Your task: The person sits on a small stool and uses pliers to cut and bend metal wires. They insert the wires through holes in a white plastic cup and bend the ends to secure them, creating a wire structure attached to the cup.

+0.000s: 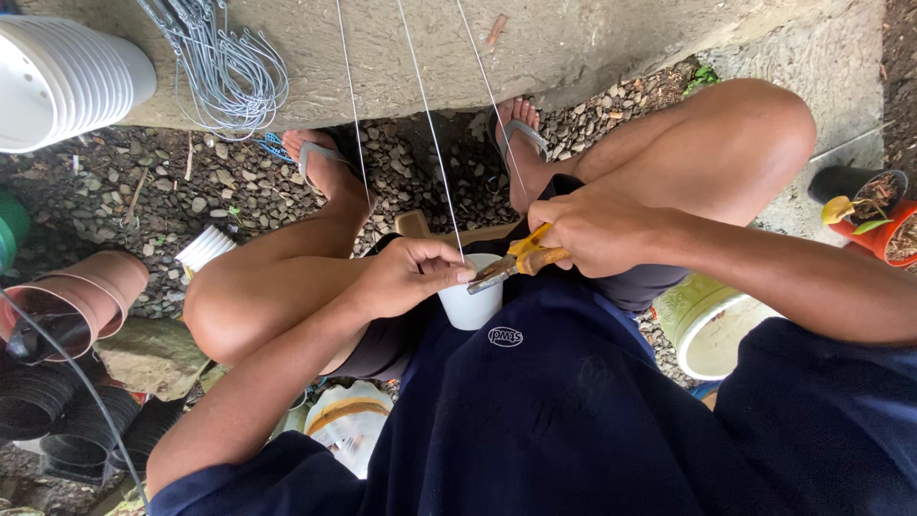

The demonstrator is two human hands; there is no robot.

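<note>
I sit with my knees apart over gravel. My left hand (413,275) pinches the rim of a small white plastic pot (469,306) held in my lap. My right hand (594,229) grips pliers (516,264) with yellow-orange handles, their jaws touching the pot's rim beside my left fingertips. Three thin wires (432,134) run from the pot's rim up and away past the concrete ledge.
A stack of white pots (57,81) and a bundle of wire hangers (224,72) rest on the concrete ledge (535,48). Brown pots (81,291) and black pots (38,406) lie at the left. A green-white bucket (712,330) and potted plants (874,215) stand at the right.
</note>
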